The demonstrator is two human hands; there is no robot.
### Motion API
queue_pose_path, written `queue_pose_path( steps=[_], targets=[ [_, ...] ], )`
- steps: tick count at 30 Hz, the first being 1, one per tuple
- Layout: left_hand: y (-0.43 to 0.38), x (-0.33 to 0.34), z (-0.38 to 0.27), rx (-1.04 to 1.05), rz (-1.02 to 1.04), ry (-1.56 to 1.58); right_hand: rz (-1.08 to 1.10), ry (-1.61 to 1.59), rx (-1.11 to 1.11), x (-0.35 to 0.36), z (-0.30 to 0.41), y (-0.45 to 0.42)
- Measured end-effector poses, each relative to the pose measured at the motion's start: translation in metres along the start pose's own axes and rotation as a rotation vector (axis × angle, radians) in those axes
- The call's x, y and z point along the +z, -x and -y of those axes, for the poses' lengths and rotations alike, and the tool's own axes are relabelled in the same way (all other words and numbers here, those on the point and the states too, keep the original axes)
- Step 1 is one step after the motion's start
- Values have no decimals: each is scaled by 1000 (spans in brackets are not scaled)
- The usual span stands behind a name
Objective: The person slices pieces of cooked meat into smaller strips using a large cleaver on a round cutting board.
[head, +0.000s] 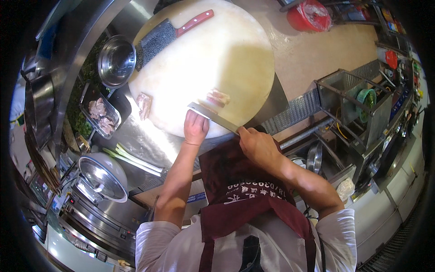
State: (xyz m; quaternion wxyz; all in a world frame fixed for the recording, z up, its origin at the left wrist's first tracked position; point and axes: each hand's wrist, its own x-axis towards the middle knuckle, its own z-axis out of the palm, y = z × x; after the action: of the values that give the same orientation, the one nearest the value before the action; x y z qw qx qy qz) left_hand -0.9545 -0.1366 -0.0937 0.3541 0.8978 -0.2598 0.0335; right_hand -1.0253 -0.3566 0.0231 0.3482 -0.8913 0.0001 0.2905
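My right hand (258, 144) grips the handle of a cleaver (217, 117), its blade reaching left across the near part of a round chopping block (248, 78). Against the blade's near side rests my left hand (196, 128), fingers bent; whatever lies under it is hidden. Just beyond the blade are cut slices of raw meat (218, 98). Another strip of raw meat (144, 106) lies at the block's left edge. A second cleaver (156, 42) with a red handle lies flat on the far left of the block.
Left of the block stand a steel bowl (117, 61) and a tray holding meat pieces (101, 115). Scallion stalks (136, 159) lie on the steel counter near a lidded bowl (102, 176). A red bucket (309, 17) and a metal rack (353, 105) stand to the right.
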Motion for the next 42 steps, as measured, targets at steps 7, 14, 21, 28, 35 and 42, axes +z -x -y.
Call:
queue_pose_path(
  steps=[7,14,21,28,35,42],
  targets=[
    [0,3,2,3,-13,-3,10,10,21,-2,3,-1],
    [-1,1,3,28,-25,-30,43,58,41,-2,5,-5],
    [1,2,3,10,-19,-1,48,66,41,3,3,-10],
    [-1,2,3,23,-24,-15,44,60,60,5,3,-13],
    [0,3,6,51,-51,8,38,92,85,13,3,-16],
    [-3,2,2,45,-74,17,20,107,58,19,0,-20]
  ],
)
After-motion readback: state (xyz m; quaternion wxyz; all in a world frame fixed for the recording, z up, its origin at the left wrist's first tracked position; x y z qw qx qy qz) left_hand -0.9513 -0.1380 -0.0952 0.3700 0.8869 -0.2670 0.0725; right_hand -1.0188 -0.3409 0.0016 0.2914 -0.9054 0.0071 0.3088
